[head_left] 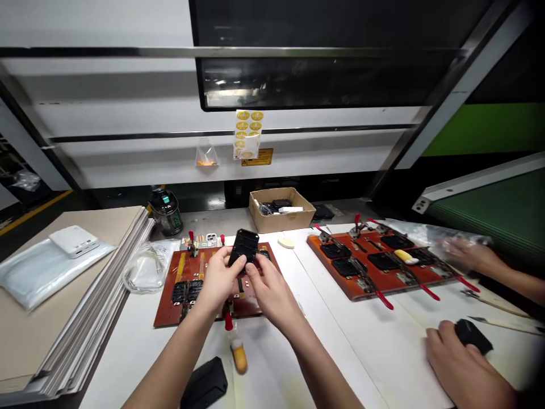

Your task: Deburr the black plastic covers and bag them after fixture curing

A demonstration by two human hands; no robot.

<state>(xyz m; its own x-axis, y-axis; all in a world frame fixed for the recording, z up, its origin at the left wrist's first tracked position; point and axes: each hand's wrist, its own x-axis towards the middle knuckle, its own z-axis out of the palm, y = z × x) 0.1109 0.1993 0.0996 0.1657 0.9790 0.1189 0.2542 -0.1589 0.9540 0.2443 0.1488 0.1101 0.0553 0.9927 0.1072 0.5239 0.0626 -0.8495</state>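
Note:
Both my left hand (219, 278) and my right hand (272, 289) grip a black plastic phone-sized case (244, 248) by its lower edges, tilted upright above a red-brown fixture board (179, 307) with toggle clamps. Part of the board lies hidden beneath my hands. Near my right wrist, a glue bottle (238, 355) with a red nozzle and yellow contents lies on the white table (140, 352). A second black case (204, 383) lies close to my left forearm.
A co-worker's bare hand (466, 355) holds a black case beside a second fixture board (323, 255); their plastic-gloved hand (466, 254) reaches over its far end. A cardboard box (276, 218) stands behind, and a stack of grey sheets (97, 284) lies left.

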